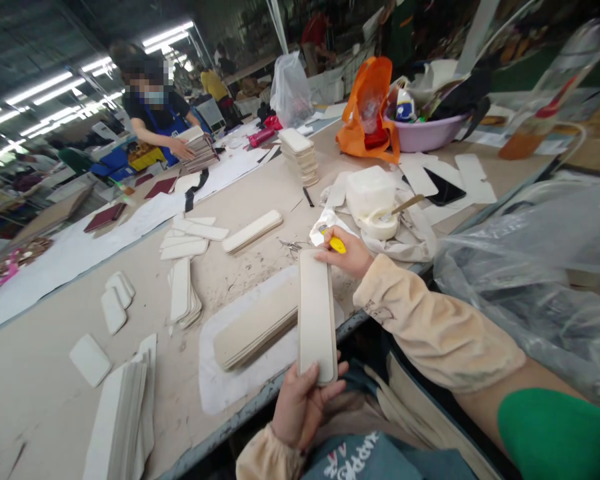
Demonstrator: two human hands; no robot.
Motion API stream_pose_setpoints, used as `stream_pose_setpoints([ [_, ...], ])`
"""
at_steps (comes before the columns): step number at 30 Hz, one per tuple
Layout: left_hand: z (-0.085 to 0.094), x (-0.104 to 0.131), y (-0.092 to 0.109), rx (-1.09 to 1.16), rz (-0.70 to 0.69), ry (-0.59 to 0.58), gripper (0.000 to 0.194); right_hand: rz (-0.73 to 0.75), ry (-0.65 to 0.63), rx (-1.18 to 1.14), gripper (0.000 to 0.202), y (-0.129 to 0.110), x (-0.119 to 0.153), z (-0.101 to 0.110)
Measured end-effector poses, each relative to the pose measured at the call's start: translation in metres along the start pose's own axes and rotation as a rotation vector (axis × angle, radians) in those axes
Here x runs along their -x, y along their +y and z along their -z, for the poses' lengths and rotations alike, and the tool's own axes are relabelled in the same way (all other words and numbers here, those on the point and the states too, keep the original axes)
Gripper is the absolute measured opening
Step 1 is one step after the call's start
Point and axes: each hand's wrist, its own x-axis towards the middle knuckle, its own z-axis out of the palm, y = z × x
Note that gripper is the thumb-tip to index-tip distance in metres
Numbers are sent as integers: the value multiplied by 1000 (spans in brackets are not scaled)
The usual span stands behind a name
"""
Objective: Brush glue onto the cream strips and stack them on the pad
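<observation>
Stretching wide, the worktop (pixel 147 303) carries a white sheet (pixel 211 380) bearing a stack of long pale panels (pixel 257 323). Over the worktop's near edge, hiding the stack's right end, another panel (pixel 317 313) is clamped at its near end by the left hand (pixel 300 403) and at its far end by the right hand (pixel 351 253), which also holds a yellow-handled tool (pixel 337 245).
</observation>
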Motion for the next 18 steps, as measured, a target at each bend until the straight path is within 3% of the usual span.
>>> stream_pose_setpoints([
  [5, 3, 2, 3, 148, 75, -94, 68, -31, 0, -6, 38, 7, 1, 1],
  [12, 3, -1, -1, 20, -2, -14, 56, -39, -3, -18, 39, 4, 2, 1],
  [18, 5, -5, -4, 15, -24, 28, 62, -43, 26, -35, 39, -2, 3, -1],
])
